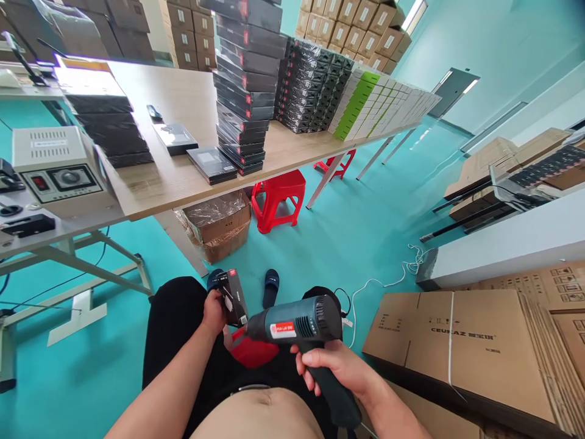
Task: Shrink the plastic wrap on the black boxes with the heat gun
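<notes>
My right hand [336,366] is wrapped round the handle of a dark teal heat gun [297,322] with a red and white label. The gun's nozzle points left, close to a small black box [234,299] with a red corner. That box stands tilted in my left hand [214,312], whose fingers close on its left side; some of them are hidden behind it. Both hands are low in the view, over my lap. A red stool seat [253,352] shows between my legs.
A wooden table [169,183] carries a tall stack of black boxes [247,79], wrapped packs [311,85] and white-green boxes [361,103]. A control unit [64,167] stands left. Under the table are a red stool [281,198] and carton [222,228]. Flattened cartons [448,347] lie right, near a white cable [384,283].
</notes>
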`<state>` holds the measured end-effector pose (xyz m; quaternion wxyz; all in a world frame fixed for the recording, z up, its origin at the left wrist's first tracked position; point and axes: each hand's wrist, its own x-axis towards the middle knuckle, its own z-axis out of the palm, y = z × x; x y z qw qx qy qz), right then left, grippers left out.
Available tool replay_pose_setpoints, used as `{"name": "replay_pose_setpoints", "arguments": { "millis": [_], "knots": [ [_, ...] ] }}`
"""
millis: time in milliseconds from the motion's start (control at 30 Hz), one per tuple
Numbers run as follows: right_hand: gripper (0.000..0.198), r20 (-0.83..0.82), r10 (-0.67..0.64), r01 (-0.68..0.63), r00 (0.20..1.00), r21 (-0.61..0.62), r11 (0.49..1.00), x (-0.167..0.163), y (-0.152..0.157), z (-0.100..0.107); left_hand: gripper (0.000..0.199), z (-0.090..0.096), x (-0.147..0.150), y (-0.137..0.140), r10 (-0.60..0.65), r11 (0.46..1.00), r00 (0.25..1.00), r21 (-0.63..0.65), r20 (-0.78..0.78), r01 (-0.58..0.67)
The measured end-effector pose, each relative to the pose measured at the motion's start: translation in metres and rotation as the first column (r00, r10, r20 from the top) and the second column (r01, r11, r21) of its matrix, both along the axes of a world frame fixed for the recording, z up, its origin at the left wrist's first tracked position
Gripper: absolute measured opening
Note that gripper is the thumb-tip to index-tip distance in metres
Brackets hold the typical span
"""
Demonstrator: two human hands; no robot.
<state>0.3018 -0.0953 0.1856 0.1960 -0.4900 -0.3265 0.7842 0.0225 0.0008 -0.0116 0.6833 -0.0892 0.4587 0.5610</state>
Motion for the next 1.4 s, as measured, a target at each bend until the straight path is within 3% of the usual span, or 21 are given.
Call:
{"name": "replay_pose_setpoints", "arguments": {
  "millis": [133,233,367,500,667,900,967,1033,1100,1133,1167,1300,1333,1400],
  "knots": [
    [0.030,-0.093,0.065,-0.070,0.994,-0.046,0.996,0.014,0.007,-0.005,0.053,0.019,-0.006,-0.006,-0.269,0.950,0.951,0.206,0.150,0.236],
    [0.029,-0.082,-0.104,0.101,0.991,-0.043,0.994,0.022,0.027,-0.020,0.071,0.034,-0.009,-0.011,-0.366,0.905,0.867,0.345,0.338,0.248],
    [0.025,-0.159,-0.388,0.373,0.908,-0.115,0.921,0.013,0.061,-0.039,0.069,0.041,-0.010,-0.014,-0.431,0.871,0.826,0.408,0.364,0.274],
    [0.027,-0.243,-0.417,0.386,0.876,-0.166,0.908,-0.007,0.081,-0.040,0.060,0.036,-0.013,-0.014,-0.455,0.871,0.820,0.364,0.347,0.330],
    [0.027,-0.287,-0.389,0.345,0.875,-0.193,0.919,-0.024,0.088,-0.032,0.056,0.035,-0.013,-0.014,-0.447,0.884,0.814,0.325,0.371,0.337],
    [0.025,-0.271,-0.344,0.318,0.899,-0.134,0.938,-0.039,0.088,-0.023,0.060,0.033,-0.012,-0.013,-0.455,0.887,0.813,0.265,0.364,0.377],
    [0.026,-0.235,-0.226,0.217,0.945,-0.065,0.974,-0.038,0.081,-0.012,0.054,0.030,-0.012,-0.011,-0.428,0.901,0.835,0.239,0.347,0.362],
    [0.027,-0.164,0.024,-0.020,0.986,0.027,0.999,-0.035,0.074,0.000,0.043,0.027,-0.013,-0.010,-0.362,0.928,0.879,0.206,0.309,0.310],
    [0.027,-0.085,0.260,-0.252,0.962,0.093,0.963,-0.032,0.070,0.011,0.034,0.026,-0.013,-0.009,-0.298,0.950,0.916,0.178,0.268,0.257],
    [0.027,-0.056,0.298,-0.291,0.953,0.109,0.951,-0.032,0.070,0.015,0.033,0.026,-0.013,-0.009,-0.284,0.954,0.924,0.168,0.257,0.247],
    [0.027,-0.032,0.277,-0.271,0.960,0.124,0.955,-0.033,0.071,0.017,0.035,0.026,-0.012,-0.009,-0.290,0.953,0.921,0.165,0.261,0.254],
    [0.029,0.011,-0.038,0.036,0.999,0.186,0.982,-0.043,0.077,0.018,0.049,0.028,-0.011,-0.010,-0.398,0.915,0.849,0.221,0.346,0.339],
    [0.028,0.006,-0.035,0.033,0.999,0.189,0.981,-0.044,0.077,0.018,0.050,0.028,-0.012,-0.011,-0.404,0.912,0.843,0.228,0.356,0.340],
    [0.027,-0.021,0.102,-0.096,0.995,0.181,0.979,-0.044,0.073,0.017,0.046,0.026,-0.013,-0.010,-0.368,0.926,0.866,0.222,0.340,0.306]
  ]
}}
